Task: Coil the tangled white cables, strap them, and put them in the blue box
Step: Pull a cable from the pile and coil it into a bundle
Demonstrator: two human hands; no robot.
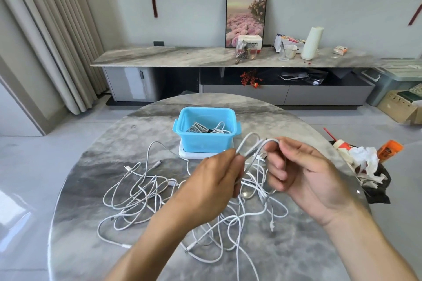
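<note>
A round marble table [96, 180] stands in front. At its right edge lies crumpled white paper [365, 157] on a black bag [376, 191]. Behind is a long marble sideboard [171, 56] with a framed flower picture [246, 16], a white roll [311, 42] and a white carton [250, 41]. Beige curtains [45, 36] hang at left.

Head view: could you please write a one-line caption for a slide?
Both hands loop a white cable above tangled cables near a blue box.
</note>
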